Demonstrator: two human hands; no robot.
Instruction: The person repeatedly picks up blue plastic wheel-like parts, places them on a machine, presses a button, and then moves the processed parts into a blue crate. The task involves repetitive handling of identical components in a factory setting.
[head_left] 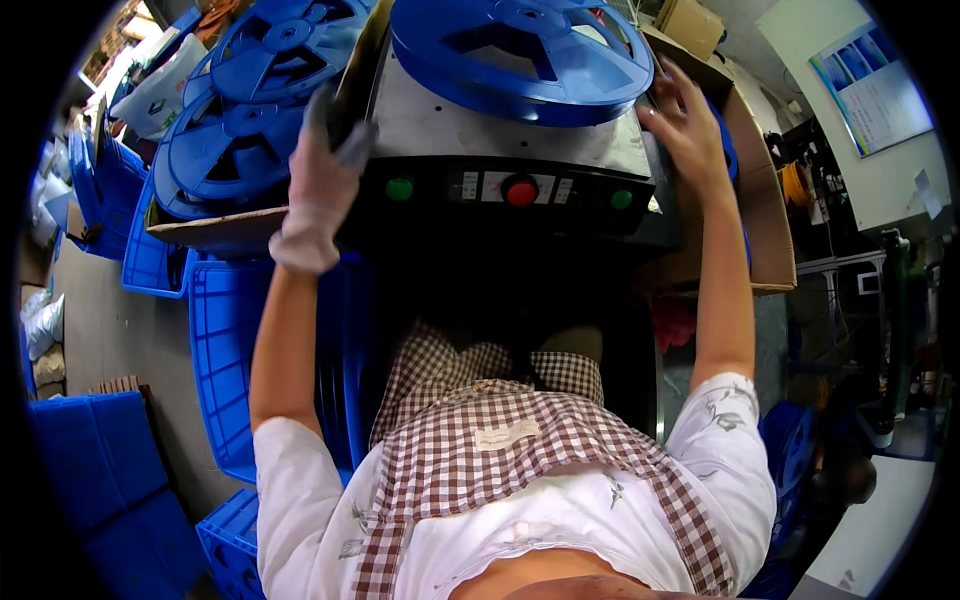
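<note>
A blue reel sits over the metal top of a machine, just left of the right grip and well to the right of the left grip. The right grip is bare, its fingers spread and slightly curved beside the reel's rim; whether they touch it cannot be told. The left grip, in a pale glove with grey fingertips, is blurred, its thumb and fingers apart with nothing seen between them, near the machine's left edge.

Between the two grips and a little nearer the body, the machine's black front carries a red button flanked by green buttons. Just left of the left grip, more blue reels lie in a cardboard box. Beyond the right grip on its right stands another cardboard box. Below the left grip is a blue crate; below and between both grips is a checked apron. Far right of the right grip, a poster hangs on a pale panel.
</note>
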